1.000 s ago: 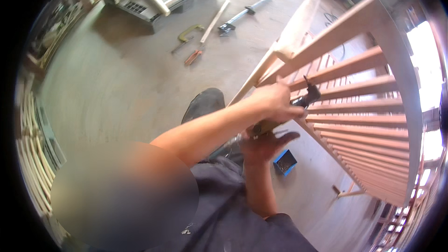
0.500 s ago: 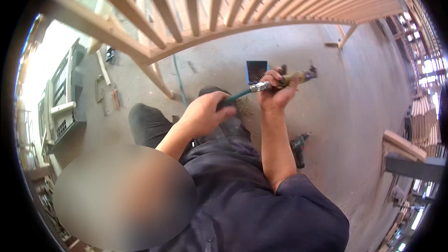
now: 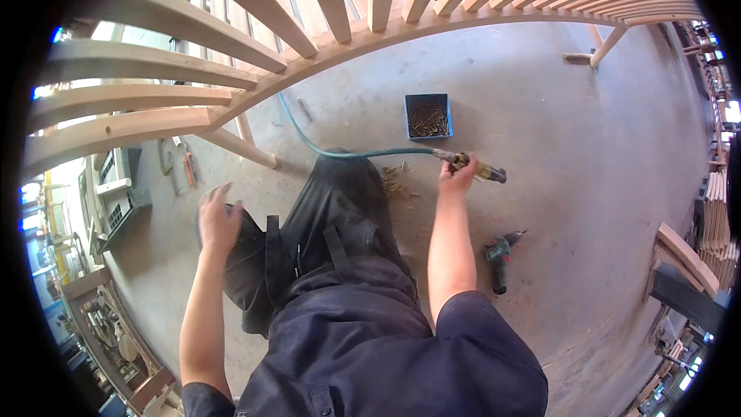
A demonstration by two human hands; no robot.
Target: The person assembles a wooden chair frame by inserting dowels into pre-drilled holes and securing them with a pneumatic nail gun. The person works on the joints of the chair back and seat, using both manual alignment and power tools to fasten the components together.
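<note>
Right hand [image 3: 458,176]: fingers wrapped round air tool [image 3: 489,173], likely for control. Left hand [image 3: 221,222]: fingers spread. Blue box [image 3: 429,137] just far, likely for reach.

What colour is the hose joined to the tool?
The hose is teal, clearest in the head view.

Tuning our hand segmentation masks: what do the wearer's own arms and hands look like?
Dark navy short sleeves, with bare forearms below. The left hand and right hand are both ungloved. No watch or wristband visible.
</note>
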